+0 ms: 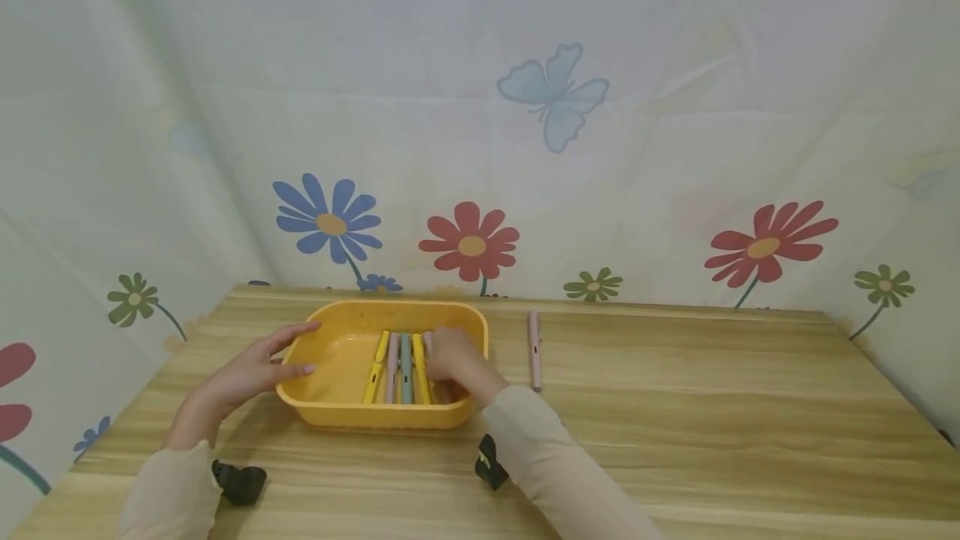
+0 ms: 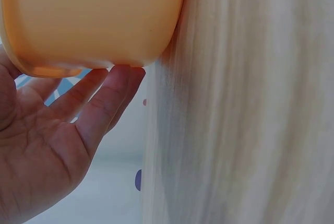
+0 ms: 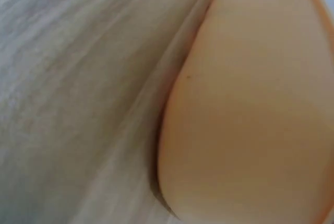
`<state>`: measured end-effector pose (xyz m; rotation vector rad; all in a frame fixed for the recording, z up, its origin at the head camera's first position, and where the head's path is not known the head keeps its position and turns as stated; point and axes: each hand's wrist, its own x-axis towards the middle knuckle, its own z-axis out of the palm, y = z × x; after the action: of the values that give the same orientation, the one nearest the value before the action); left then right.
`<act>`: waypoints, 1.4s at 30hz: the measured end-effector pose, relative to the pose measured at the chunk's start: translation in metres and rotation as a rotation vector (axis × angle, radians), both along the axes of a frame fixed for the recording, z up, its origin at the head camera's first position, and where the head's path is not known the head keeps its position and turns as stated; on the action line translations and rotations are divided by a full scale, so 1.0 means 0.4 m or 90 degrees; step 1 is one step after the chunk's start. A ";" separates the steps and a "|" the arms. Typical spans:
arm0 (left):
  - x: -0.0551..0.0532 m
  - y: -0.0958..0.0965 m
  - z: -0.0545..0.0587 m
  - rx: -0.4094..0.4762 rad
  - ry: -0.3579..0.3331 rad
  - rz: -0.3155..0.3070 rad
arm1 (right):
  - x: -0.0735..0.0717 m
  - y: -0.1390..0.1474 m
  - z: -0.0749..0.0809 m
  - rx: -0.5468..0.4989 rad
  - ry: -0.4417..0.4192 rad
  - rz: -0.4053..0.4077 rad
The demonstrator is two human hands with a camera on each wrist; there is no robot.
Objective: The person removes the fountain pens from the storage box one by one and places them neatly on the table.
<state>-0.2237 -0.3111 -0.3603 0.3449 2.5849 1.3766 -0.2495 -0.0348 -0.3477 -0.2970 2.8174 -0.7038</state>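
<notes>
Head only: pens (image 1: 407, 369) in tray (image 1: 375, 417)

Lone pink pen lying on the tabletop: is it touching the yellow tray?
Apart. The head view shows it: a strip of bare wooden tabletop separates the pink pen from the yellow tray to its left.

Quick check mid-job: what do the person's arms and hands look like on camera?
The left hand and right hand are both bare, with no gloves. The left sleeve and right sleeve are long and pale beige. A small black device shows beside the left sleeve; a second black device, with a yellowish mark, shows beside the right one. No cables are visible.
</notes>
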 end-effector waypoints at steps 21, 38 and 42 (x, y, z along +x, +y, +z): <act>0.003 -0.011 -0.001 0.008 0.003 -0.007 | 0.008 0.061 0.096 -0.261 -0.016 0.040; -0.003 -0.009 -0.005 0.000 0.004 0.000 | 0.025 0.200 0.131 -0.401 0.031 -0.009; -0.002 -0.007 -0.005 0.005 0.003 -0.002 | 0.027 0.233 0.126 -0.432 0.033 -0.031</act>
<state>-0.2246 -0.3139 -0.3623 0.3525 2.5817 1.3879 -0.2386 0.0585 -0.2974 -0.3528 2.5394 -1.6702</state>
